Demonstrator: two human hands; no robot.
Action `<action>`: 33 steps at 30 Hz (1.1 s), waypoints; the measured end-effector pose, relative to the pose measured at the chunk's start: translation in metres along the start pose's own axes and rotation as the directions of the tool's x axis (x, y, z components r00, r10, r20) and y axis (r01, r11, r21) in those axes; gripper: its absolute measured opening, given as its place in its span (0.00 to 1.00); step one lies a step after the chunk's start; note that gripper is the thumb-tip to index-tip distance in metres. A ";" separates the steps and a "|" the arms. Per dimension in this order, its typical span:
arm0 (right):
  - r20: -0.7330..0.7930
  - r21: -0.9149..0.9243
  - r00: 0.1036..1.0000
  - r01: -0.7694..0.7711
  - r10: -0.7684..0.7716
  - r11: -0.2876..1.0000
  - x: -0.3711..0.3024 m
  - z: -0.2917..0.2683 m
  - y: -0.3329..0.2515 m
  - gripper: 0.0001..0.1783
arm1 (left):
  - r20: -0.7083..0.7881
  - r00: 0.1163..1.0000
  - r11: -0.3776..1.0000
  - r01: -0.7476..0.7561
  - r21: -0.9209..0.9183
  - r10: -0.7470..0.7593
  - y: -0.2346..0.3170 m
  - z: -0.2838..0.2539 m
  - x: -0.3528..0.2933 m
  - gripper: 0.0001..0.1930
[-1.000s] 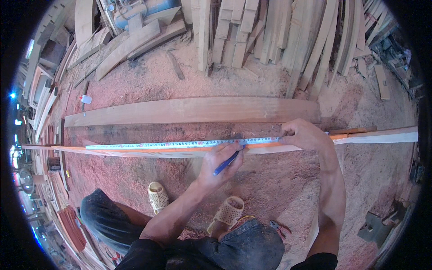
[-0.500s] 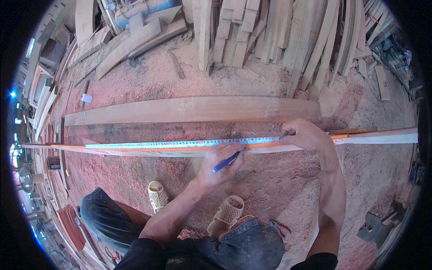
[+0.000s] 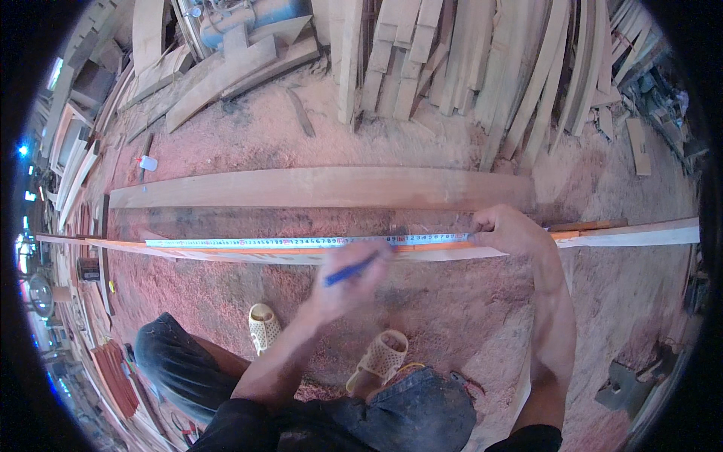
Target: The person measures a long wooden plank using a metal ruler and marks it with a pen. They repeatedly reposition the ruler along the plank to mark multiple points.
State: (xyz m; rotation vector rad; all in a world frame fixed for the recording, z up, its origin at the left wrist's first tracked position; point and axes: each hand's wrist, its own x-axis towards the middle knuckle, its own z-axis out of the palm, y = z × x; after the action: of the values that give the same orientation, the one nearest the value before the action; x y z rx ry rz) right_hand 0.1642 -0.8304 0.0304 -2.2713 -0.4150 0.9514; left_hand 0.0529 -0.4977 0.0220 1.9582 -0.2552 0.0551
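Note:
A long narrow board [image 3: 444,255] with a pale side and an orange strip runs across in front of me. Along its top edge lies a white tape measure [image 3: 263,243], pulled out straight. My left hand [image 3: 340,295], blurred by motion, is closed around a blue pen [image 3: 351,269] just on my side of the tape's middle. At the tape's right end my right hand [image 3: 506,229] has its fingers curled on the blade; the tape's case, if it is there, is hidden.
Beyond the board, a wide plank [image 3: 316,187] lies on the sawdust-covered floor. Stacked timber [image 3: 459,60] leans at the back, beside a blue tank [image 3: 252,26]. Red-handled pliers [image 3: 468,386] lie right of my sandalled foot. A small white bottle [image 3: 147,163] stands far left.
My left hand has moved left and slightly toward me with the pen, away from the tape's edge. My right hand stays at the tape's right end.

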 end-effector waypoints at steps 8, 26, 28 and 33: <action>0.021 -0.016 0.999 -0.024 0.024 1.000 0.002 0.000 -0.001 0.11 | 0.161 0.973 0.863 0.063 0.501 -0.164 -0.017 -0.120 0.014 0.11; 0.011 -0.004 1.000 0.018 -0.018 1.000 -0.005 -0.005 0.007 0.12 | 0.239 0.946 0.858 0.071 0.508 -0.220 -0.034 -0.110 0.006 0.08; 0.006 -0.025 0.997 -0.077 0.077 0.997 -0.010 -0.008 0.009 0.13 | 0.225 0.953 0.862 0.063 0.502 -0.201 -0.034 -0.105 0.005 0.09; 0.011 0.047 0.999 -0.045 0.045 0.998 -0.012 -0.010 0.014 0.13 | 0.215 0.954 0.852 0.068 0.519 -0.207 -0.032 -0.101 0.004 0.10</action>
State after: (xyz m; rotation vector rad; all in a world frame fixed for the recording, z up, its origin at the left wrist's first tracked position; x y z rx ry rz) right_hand 0.1641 -0.8516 0.0329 -2.2427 -0.3436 0.9852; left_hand 0.0717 -0.3943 0.0336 2.5111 -0.2933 -0.2634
